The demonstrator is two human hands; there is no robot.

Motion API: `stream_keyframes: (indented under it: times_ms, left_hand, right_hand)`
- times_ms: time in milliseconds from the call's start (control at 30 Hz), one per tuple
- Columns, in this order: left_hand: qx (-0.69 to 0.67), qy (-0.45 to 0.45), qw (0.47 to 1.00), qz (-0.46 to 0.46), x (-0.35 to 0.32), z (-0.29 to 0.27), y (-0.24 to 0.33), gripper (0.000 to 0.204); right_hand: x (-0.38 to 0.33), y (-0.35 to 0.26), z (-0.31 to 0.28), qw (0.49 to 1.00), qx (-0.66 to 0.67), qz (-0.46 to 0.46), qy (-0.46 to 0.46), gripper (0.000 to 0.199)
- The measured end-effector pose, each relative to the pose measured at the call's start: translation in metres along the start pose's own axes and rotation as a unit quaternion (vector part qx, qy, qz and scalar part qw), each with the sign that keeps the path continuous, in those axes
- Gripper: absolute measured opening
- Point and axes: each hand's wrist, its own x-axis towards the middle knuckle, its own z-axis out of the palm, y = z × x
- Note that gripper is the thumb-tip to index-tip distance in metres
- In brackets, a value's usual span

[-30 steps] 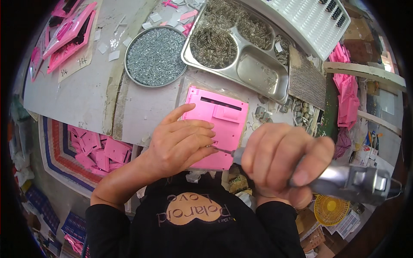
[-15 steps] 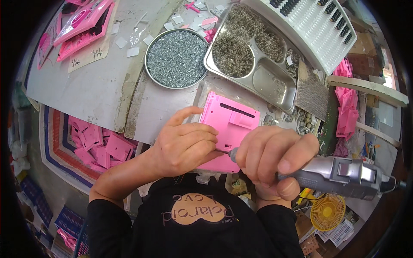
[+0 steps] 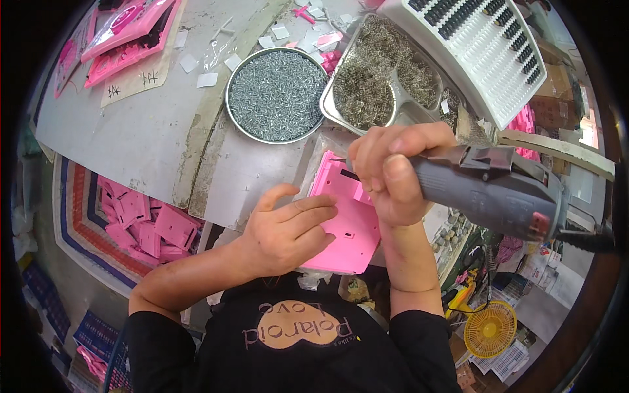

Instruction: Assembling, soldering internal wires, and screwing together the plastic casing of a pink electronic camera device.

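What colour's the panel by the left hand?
The panel is pink, shown best in the head view.

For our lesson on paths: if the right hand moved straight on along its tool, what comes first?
Probably the pink panel, near its far left corner; the grey tool may already touch it, depth being unclear.

- Panel [image 3: 344, 254]: solid pink, black slot [image 3: 348, 174] far end
- Screwdriver [image 3: 485, 190]: dark grey, black cord [image 3: 586, 240]
- Screws [image 3: 276, 96], centre far: bright silver-grey
- Springs [image 3: 363, 95], right of those: dull brownish silver
- Ribbed tray [image 3: 481, 82], far right: white, black parts [image 3: 458, 23] in rows
- Counter [image 3: 131, 144]: pale grey, brown-stained seam [image 3: 208, 147]
- Sack [image 3: 77, 209], left: blue/white/red stripes
- Basket [image 3: 490, 329], near right: yellow
- Shirt [image 3: 295, 367]: black, tan print [image 3: 296, 324]
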Motion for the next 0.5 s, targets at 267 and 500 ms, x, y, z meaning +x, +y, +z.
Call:
stream_keyframes:
  times_ms: [267, 500]
  left_hand:
    - [0.041, -0.030, 0.999, -0.016, 0.000, -0.006, 0.007, 0.016]
    - [0.052, -0.019, 0.998, -0.040, -0.005, -0.001, 0.009, 0.012]
  right_hand:
    - [0.001, 0.000, -0.008, 0.979, -0.177, 0.011, -0.101, 0.025]
    - [-0.013, -0.015, 0.007, 0.997, -0.018, 0.048, -0.059, 0.026]
